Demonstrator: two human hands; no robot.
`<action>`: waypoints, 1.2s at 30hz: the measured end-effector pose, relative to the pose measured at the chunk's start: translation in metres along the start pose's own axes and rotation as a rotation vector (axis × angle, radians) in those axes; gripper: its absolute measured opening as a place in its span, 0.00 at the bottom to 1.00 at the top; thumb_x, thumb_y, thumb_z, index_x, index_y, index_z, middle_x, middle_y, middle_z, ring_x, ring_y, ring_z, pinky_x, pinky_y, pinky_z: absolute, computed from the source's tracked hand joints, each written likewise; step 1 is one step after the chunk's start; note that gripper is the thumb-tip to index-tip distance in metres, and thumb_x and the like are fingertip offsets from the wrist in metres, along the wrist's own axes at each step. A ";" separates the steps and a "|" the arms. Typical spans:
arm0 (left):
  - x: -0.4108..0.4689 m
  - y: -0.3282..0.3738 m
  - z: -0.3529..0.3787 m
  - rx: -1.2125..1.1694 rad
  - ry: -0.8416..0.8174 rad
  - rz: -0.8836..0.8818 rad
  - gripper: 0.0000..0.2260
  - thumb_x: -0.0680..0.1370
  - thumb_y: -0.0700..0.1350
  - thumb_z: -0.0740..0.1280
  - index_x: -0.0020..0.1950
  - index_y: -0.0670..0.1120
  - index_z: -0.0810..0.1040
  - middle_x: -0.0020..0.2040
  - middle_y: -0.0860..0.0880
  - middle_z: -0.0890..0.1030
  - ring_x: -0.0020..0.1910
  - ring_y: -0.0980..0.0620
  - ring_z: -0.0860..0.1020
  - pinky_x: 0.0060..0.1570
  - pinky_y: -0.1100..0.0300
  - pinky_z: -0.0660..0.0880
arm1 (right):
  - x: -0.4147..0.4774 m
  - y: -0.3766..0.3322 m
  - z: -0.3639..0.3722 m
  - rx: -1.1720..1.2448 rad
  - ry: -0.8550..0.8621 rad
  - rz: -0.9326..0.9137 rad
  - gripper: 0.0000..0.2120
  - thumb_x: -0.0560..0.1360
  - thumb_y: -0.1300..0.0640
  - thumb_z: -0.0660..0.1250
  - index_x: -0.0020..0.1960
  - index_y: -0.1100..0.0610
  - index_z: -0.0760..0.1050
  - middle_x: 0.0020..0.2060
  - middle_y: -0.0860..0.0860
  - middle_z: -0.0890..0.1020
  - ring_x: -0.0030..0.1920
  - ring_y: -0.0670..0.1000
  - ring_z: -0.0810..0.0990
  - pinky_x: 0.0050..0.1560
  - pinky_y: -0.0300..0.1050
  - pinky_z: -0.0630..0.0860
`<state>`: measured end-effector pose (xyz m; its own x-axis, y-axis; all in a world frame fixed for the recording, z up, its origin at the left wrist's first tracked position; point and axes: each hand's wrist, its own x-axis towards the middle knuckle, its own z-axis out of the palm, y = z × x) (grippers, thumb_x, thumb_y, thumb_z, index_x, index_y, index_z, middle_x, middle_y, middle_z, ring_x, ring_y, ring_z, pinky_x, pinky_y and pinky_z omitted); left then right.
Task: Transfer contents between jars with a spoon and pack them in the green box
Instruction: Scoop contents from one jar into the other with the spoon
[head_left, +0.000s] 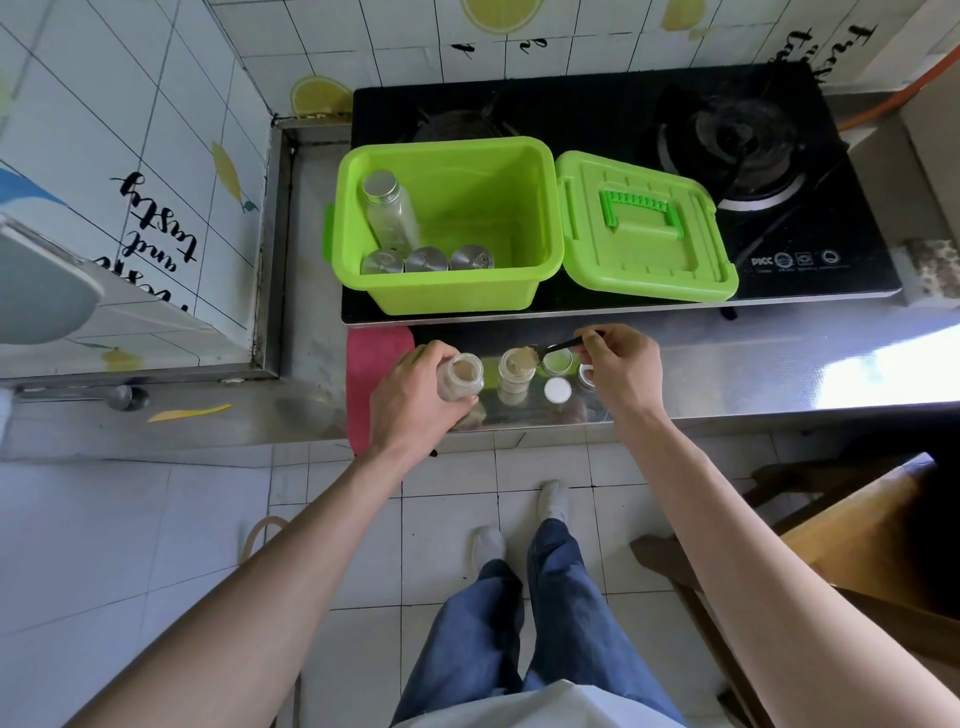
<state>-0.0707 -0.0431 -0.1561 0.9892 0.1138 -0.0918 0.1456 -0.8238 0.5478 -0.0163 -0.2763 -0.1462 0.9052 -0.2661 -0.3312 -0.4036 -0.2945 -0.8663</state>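
My left hand (415, 400) grips an open glass jar (461, 383) of beige powder, tilted toward the right. My right hand (621, 366) pinches the black spoon (558, 347), whose heaped bowl sits over the mouth of a second open jar (515, 379) standing on the steel counter. The green box (447, 291) stands open on the stove's front left, holding one tall jar leaning on its left wall and three silver-lidded jars along the near wall. Its green lid (644, 228) lies beside it on the right.
A small green-rimmed cup (557, 362), a white cap (558, 391) and a silver lid (587, 376) sit right of the jars. A pink cloth (371, 374) hangs over the counter edge at left. The black gas stove (727, 156) fills the back; a wooden chair (857, 545) stands at right.
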 end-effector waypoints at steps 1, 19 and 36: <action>0.000 -0.001 0.000 0.000 0.000 -0.001 0.20 0.69 0.53 0.81 0.56 0.56 0.77 0.51 0.60 0.80 0.49 0.56 0.78 0.44 0.55 0.77 | -0.001 -0.001 0.001 -0.037 0.000 -0.024 0.07 0.79 0.55 0.67 0.47 0.52 0.84 0.39 0.48 0.87 0.42 0.51 0.85 0.49 0.53 0.83; 0.000 -0.004 0.001 0.009 0.034 -0.014 0.20 0.69 0.55 0.80 0.56 0.56 0.77 0.51 0.59 0.80 0.49 0.55 0.78 0.43 0.54 0.77 | -0.020 -0.018 0.024 -0.723 -0.108 -0.685 0.04 0.79 0.54 0.67 0.50 0.50 0.81 0.45 0.46 0.82 0.48 0.51 0.80 0.36 0.49 0.80; -0.001 -0.004 -0.001 0.014 0.027 -0.010 0.21 0.69 0.55 0.81 0.57 0.56 0.76 0.52 0.59 0.81 0.51 0.55 0.79 0.45 0.53 0.78 | -0.027 -0.020 0.016 -0.644 -0.060 -0.654 0.05 0.79 0.52 0.66 0.48 0.48 0.81 0.45 0.44 0.82 0.48 0.49 0.80 0.36 0.46 0.77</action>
<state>-0.0725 -0.0391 -0.1573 0.9878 0.1370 -0.0747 0.1556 -0.8303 0.5351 -0.0307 -0.2485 -0.1256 0.9774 0.1762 0.1167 0.2113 -0.8287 -0.5183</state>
